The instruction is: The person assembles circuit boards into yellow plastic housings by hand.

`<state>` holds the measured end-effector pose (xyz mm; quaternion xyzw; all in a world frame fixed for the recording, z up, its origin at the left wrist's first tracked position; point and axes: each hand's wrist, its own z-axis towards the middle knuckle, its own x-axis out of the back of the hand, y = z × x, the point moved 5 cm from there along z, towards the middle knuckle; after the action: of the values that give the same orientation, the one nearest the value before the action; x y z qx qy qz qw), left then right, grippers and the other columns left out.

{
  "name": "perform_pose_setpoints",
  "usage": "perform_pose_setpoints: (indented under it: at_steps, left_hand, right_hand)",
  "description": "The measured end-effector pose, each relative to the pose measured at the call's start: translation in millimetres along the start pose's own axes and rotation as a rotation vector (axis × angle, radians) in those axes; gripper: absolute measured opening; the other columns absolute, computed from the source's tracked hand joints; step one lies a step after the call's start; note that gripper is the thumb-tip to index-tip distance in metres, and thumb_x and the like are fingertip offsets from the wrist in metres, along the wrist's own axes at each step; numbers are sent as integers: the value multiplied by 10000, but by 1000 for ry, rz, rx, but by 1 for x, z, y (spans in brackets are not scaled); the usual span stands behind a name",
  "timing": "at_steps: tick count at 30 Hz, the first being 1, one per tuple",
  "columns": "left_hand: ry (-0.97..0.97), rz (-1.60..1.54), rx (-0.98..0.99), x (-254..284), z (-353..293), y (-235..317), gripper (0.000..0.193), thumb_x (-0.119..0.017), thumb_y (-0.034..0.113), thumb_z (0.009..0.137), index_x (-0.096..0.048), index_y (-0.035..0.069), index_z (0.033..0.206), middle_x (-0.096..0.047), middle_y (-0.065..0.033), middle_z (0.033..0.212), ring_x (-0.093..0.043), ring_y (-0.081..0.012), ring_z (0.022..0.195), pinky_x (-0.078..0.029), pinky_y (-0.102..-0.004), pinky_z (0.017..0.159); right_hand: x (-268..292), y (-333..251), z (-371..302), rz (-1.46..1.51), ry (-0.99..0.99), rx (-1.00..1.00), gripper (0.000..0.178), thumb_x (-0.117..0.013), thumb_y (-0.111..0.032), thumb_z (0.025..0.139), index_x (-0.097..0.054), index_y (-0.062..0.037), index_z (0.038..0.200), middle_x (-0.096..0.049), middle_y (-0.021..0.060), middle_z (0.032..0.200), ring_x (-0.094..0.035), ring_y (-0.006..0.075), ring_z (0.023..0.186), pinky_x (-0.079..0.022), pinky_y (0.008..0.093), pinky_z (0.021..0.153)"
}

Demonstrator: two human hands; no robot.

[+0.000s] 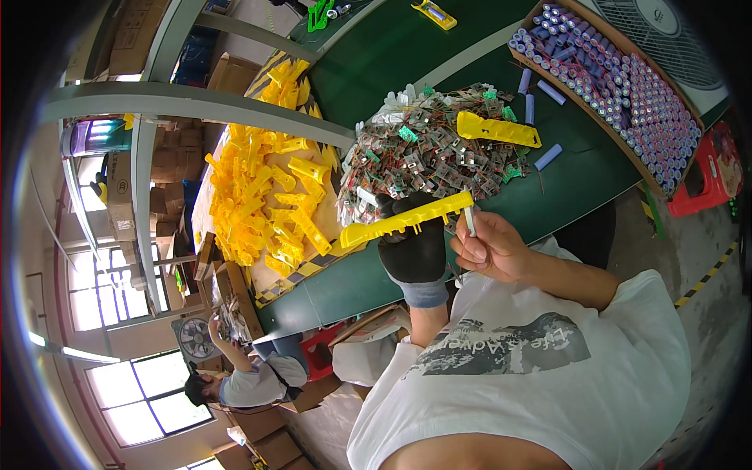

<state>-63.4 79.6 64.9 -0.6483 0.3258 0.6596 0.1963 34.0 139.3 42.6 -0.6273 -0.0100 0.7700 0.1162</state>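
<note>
My left hand (413,249), in a black glove, holds a long yellow plastic holder (406,219) over the near edge of the green table (392,63). My bare right hand (487,247) pinches a small white part (470,221) at the right end of that holder. Just beyond the holder lies a heap of small circuit boards with wires (427,153). A second yellow holder (498,129) rests on the heap's right side.
A big pile of yellow plastic holders (262,192) lies to the left. A tray of purple cylindrical cells (619,86) stands at the right, with loose cells (547,157) beside it. A fan (666,23) is at top right, a red stool (709,168) below it. Another person (243,380) works at lower left.
</note>
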Motion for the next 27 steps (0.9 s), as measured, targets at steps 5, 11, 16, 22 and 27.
perform_pose_setpoints:
  at_steps: [5,11,16,22,27]
  left_hand:
    - [90,-239,142,-2,-6,-10,214,-489,120,861,-618,62,1021,-593,-81,906,-523,-236,924,-389,-431,924]
    - [96,-81,145,-3,-9,-9,239,-478,171,875,-596,62,1051,-564,-72,867,-513,-244,920,-383,-443,923]
    - [39,172,44,10,-10,8,279,-466,143,853,-552,67,1107,-569,-69,889,-516,-258,929,-375,-462,935]
    - [57,288,-11,-7,-12,8,452,-467,15,668,-529,57,1114,-590,-77,908,-526,-280,923,-381,-476,937]
    - [40,292,90,5,-11,13,511,-471,11,661,-498,39,1171,-570,-110,963,-518,-298,966,-384,-490,967]
  right_hand:
    - [10,-19,-10,-302,4,13,216,-692,-196,849,-594,-12,902,-589,42,675,-536,106,583,-394,212,489]
    - [2,-43,-16,-1003,195,20,166,-763,-85,733,-658,16,812,-662,102,762,-659,158,637,-497,238,551]
    - [8,-50,-19,-1389,244,143,388,-816,-182,695,-636,-2,988,-680,94,882,-658,132,736,-505,239,649]
    - [1,-53,-25,-1276,368,366,688,-808,-160,693,-465,-100,1286,-648,69,999,-624,129,868,-490,250,655]
    - [12,-41,-21,-1101,272,14,623,-742,-95,760,-463,-76,1317,-611,87,1110,-613,125,935,-501,249,751]
